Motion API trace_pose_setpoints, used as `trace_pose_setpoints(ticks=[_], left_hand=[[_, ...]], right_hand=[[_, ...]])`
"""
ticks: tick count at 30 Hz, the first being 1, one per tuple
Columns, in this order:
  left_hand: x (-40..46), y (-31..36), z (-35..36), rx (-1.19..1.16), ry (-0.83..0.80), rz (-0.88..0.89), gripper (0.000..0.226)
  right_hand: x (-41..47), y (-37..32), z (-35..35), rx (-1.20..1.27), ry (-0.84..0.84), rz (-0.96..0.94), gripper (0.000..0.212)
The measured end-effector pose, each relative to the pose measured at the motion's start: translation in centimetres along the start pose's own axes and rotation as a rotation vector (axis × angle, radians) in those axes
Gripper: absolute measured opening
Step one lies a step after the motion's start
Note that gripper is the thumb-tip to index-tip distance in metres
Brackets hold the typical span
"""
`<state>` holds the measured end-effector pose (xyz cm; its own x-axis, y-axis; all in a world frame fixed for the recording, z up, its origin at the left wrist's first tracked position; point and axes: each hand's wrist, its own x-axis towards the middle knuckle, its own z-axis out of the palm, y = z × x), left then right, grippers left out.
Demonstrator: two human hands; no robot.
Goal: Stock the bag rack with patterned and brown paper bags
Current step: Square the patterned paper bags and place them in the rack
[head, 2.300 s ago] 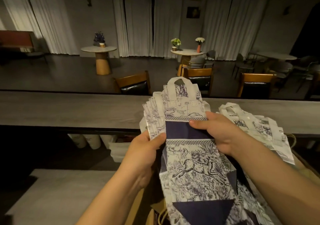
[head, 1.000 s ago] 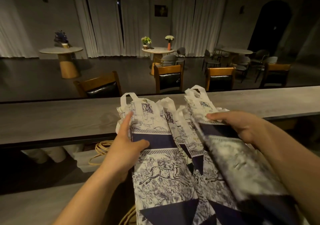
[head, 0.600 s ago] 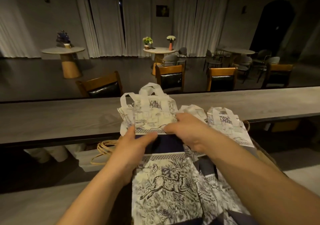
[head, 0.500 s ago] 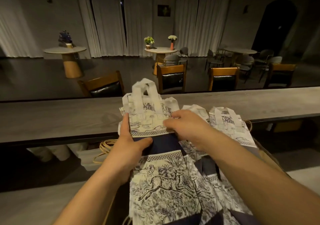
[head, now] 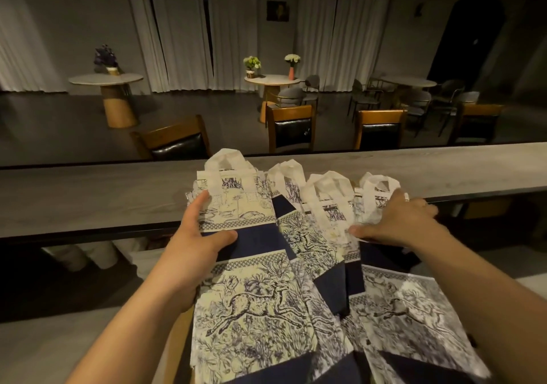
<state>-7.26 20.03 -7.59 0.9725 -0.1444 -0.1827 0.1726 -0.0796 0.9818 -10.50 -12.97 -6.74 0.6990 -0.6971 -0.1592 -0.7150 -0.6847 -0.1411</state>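
Several flat patterned paper bags (head: pixel 251 303), cream with navy bands, a deer print and white handles, lie fanned out in front of me, tops leaning on the counter edge. My left hand (head: pixel 195 247) grips the left edge of the leftmost bag, thumb on its navy band. My right hand (head: pixel 399 221) presses on the handles and top of the rightmost bags (head: pixel 399 303). A brown surface (head: pixel 180 333) shows under the bags at the lower left; the rack itself is hidden. No brown bags are visible.
A long grey counter (head: pixel 88 200) runs across the view just beyond the bags. White tubs (head: pixel 88 253) stand under it at left. Behind it are wooden chairs (head: pixel 290 126), round tables (head: pixel 106 81) with flowers, and white curtains.
The right hand moved from the middle of the pile to the right end. The bags now lie spread into a wider fan. The left hand stays on the leftmost bag.
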Motion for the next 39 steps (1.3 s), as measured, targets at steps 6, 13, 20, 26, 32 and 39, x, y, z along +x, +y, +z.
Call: trace_pose_setpoints(ticks=[6,13,20,26,32,39], left_hand=[[0.4,-0.1,-0.2,-0.014,0.014,-0.008,0.077],[0.1,0.4,-1.7,-0.051,0.062,0.025,0.075],[-0.4,0.7,-4.1,0.004,0.087,0.057,0.075],[-1.2,0.1,-6.0,0.010,0.086,0.030,0.074],[-2.1,-1.5,-8.9,-0.028,0.119,0.006,0.074],[-2.6,-2.2,-10.6,-0.079,0.128,0.032,0.071]], right_hand=[[-0.7,0.2,-0.3,0.085,0.063,0.043,0.146],[0.7,0.2,-2.2,0.677,0.081,-0.098,0.059],[-2.5,-3.1,-7.0,0.937,-0.499,-0.043,0.037],[-2.8,-10.5,-2.5,0.765,-0.406,-0.286,0.083],[-6.6,-15.7,0.5,0.482,-0.264,-0.453,0.108],[-6.0,-17.3,0.3,0.506,-0.308,-0.433,0.033]])
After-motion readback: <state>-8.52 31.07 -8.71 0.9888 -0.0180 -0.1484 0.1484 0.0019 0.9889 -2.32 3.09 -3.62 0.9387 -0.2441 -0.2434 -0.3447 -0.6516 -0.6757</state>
